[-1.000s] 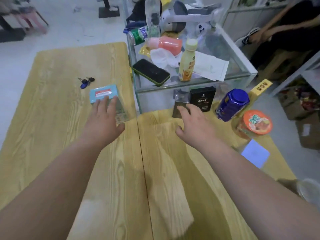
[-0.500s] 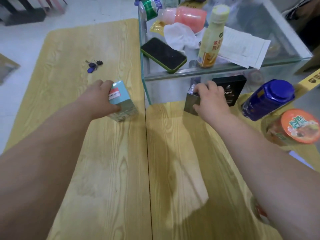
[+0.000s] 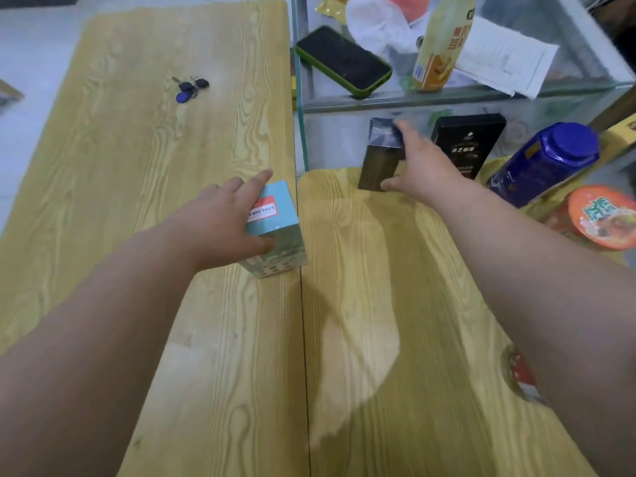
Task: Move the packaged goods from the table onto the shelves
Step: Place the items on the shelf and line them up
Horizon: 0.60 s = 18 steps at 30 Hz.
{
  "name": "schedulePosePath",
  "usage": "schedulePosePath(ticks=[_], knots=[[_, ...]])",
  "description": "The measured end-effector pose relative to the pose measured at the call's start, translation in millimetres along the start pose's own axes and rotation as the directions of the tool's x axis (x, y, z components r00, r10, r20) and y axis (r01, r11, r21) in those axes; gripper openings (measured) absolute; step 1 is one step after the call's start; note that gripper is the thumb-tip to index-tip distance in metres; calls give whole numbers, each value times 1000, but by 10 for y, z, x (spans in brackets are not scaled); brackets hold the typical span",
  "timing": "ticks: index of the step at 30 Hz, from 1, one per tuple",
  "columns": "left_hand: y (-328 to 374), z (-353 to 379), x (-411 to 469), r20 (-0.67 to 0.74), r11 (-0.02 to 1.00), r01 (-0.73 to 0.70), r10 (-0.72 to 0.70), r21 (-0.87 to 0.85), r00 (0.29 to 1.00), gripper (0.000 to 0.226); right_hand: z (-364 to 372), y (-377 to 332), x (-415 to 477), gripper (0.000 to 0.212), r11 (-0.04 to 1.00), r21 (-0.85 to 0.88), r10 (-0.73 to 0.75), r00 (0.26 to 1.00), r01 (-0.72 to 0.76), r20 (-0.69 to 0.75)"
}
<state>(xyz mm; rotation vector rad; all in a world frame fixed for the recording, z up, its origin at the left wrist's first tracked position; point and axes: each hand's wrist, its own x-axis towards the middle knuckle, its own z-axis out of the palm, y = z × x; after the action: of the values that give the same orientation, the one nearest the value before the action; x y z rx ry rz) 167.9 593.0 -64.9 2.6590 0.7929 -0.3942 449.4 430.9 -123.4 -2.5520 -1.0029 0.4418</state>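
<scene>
A teal box with a red and white label stands on the wooden table near the seam. My left hand grips its left side, thumb on the near face. A dark shiny box stands at the far edge of the right table half, and my right hand is closed around its right side. Beside it stand a black box, a blue jar and an orange-lidded cup.
A glass case rises behind the table, holding a phone in a green cover, a yellow bottle, papers and tissue. Blue key fobs lie on the left table half. A red item shows under my right forearm.
Both hands reached forward from open above the table and closed on the boxes. The teal box has shifted nearer and to the right. The view moved forward and down.
</scene>
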Motion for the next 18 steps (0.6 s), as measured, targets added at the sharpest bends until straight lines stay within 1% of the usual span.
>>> schedulePosePath(ticks=[4,6,7,9,12,14,15,16,17,18], knots=[[-86,108,-196,-10,1000,-19,18,-1,1000,107,30,-166,50,85,1000,29,-2,997,4,-81],[-114,151,-262,-16,1000,-15,15,18,1000,107,85,-285,67,77,997,71,27,991,-18,-129],[-126,165,-285,-22,1000,-14,14,20,1000,108,122,-347,61,72,997,73,35,987,-24,-154],[-159,177,-316,-27,1000,-8,9,14,1000,108,192,-476,1,62,999,43,3,984,4,-177],[-223,179,-418,-15,999,-21,22,50,1000,110,332,-635,-263,58,996,35,-75,991,79,-111],[-268,180,-521,-1,995,-23,24,96,1000,111,463,-694,-567,59,992,59,-109,992,113,-65],[-293,198,-590,0,996,-17,17,92,1000,111,531,-708,-749,59,987,84,-137,989,141,-50],[-324,238,-664,-15,999,-13,14,49,1000,109,593,-726,-945,60,979,112,-168,985,171,-34],[-355,306,-757,-60,998,-26,22,-64,998,104,655,-741,-1146,61,971,140,-192,981,192,-15],[-380,405,-866,-133,971,-52,21,-231,991,95,722,-749,-1354,62,965,173,-203,979,199,5]])
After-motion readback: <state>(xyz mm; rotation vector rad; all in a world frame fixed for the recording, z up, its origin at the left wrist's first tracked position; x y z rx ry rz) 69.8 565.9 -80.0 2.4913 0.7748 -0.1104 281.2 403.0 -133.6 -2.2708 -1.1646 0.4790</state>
